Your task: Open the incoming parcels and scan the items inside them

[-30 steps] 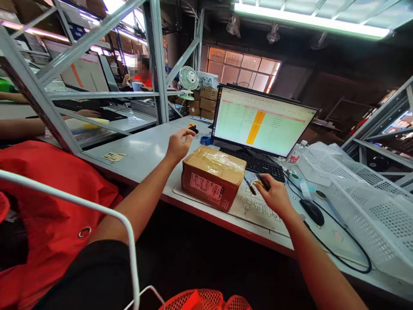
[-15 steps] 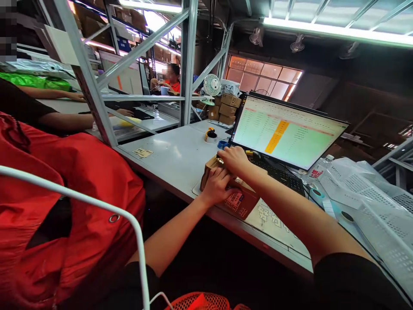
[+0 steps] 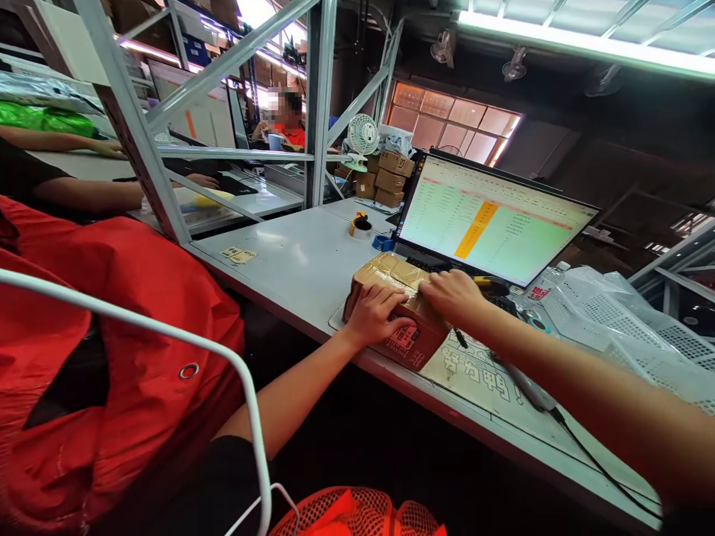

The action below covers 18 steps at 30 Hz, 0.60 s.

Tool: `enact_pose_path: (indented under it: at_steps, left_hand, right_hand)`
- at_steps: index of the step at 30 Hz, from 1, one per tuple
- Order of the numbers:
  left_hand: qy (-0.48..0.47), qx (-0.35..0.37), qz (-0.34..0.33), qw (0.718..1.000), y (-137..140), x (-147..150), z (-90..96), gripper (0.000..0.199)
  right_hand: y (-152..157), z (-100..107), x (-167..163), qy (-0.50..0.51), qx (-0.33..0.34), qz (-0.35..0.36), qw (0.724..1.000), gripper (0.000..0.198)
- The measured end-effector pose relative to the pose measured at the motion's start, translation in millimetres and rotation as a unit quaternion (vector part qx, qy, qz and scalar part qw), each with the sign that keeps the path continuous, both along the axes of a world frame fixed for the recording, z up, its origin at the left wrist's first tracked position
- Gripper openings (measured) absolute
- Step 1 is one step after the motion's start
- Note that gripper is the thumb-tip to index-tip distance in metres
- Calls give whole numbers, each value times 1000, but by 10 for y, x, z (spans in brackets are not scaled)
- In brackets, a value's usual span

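A taped brown cardboard box with a printed label on its side sits near the desk's front edge. My left hand grips its near upper edge, fingers on top and thumb across the labelled side. My right hand is closed at the right end of the box top. A yellow-and-black handle, apparently of a utility knife, sticks out behind that fist; its blade is hidden. Below the right wrist, a thin black object lies beside the box.
Behind the box stands a monitor. Tape rolls lie left of it, and white perforated baskets are at right. A metal rack post rises at the desk's far side. A red jacket hangs at left; other people work beyond.
My right hand has moved right along the box top, from the far left corner to the right end, the yellow-and-black handle moving with it. My left hand stays on the box. The view has shifted slightly.
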State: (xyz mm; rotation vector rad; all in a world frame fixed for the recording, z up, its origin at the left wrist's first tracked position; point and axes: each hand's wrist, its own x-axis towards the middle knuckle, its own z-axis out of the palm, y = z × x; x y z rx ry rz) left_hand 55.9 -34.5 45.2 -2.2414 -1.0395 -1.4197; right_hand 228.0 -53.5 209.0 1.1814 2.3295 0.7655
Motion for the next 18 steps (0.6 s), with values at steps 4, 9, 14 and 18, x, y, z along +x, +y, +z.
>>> enact_pose_path:
  at_steps: [4, 9, 14, 18]
  left_hand:
    - [2, 5, -8, 1000, -9, -22, 14, 51]
    - [12, -28, 16, 999, -249, 57, 88, 49]
    - [117, -97, 11, 988, -348, 17, 580, 40]
    - [213, -202, -73, 953, 325, -256, 1125, 33]
  right_hand:
    - [-314, 56, 547, -29, 23, -37, 999, 34]
    - [-456, -260, 1281, 89, 28, -169, 981, 37]
    - [-516, -1202, 1895, 267, 15, -208, 941, 41]
    - [-533, -1801, 2033, 351, 28, -186, 917, 42]
